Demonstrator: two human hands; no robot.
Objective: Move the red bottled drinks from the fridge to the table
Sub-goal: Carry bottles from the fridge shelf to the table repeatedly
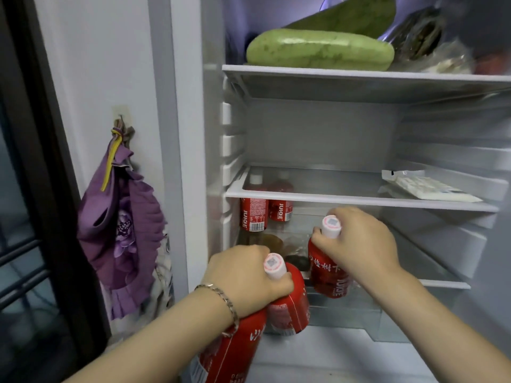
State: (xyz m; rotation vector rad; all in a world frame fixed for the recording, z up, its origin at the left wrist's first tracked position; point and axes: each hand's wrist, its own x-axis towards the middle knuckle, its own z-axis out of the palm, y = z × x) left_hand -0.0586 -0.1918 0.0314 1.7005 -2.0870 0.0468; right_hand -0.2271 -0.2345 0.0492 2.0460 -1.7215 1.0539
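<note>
Fridge [318,128] interior, beneath glass shelf [359,201]: left grip [243,275] clamped round left bottle [290,299] neck, right grip [362,244] round right bottle [329,275] neck, likely for one-handed lifting out; two rear bottles [253,214] stand behind, under same shelf.

Head-worn, close, down into fridge [318,128]

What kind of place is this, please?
Probably a home kitchen: an open fridge with green melons on an upper shelf, red juice bottles lower down, and a purple cloth hanging from a wall hook beside it.
</note>
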